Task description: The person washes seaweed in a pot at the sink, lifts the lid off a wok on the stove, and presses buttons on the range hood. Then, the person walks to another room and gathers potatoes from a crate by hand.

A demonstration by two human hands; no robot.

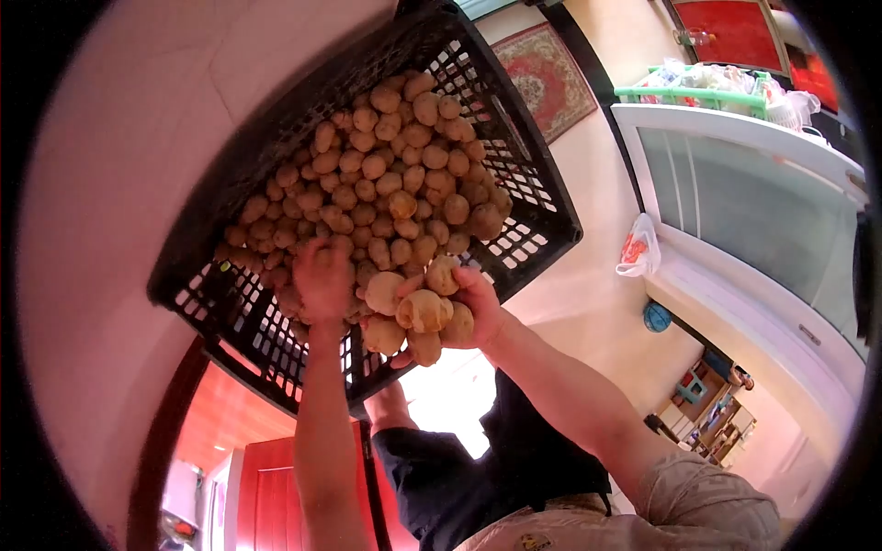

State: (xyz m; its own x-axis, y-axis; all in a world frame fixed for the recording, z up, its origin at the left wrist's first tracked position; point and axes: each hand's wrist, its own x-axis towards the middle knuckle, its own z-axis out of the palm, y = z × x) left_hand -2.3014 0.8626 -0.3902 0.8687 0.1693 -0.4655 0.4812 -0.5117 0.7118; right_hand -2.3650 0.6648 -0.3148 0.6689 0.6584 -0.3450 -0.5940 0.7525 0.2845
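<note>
A black slatted plastic crate (542,174) holds a large heap of small brown potatoes (367,184). My right hand (482,308) cradles a cluster of several larger potatoes (424,312) at the crate's near edge, its thumb on top and fingertips showing beneath. Yellowish patches show on the skin of the front one. My left hand (323,280) reaches down onto the heap, just left of that cluster. Its fingers are blurred and partly lost among the potatoes, so their grip is not clear.
A pale wall runs along the left. To the right stand a white cabinet with frosted panels (744,202) and a green basket (698,96) of plastic bags. A white plastic bag (638,246), a blue ball (656,317) and a patterned rug (542,78) are on the floor.
</note>
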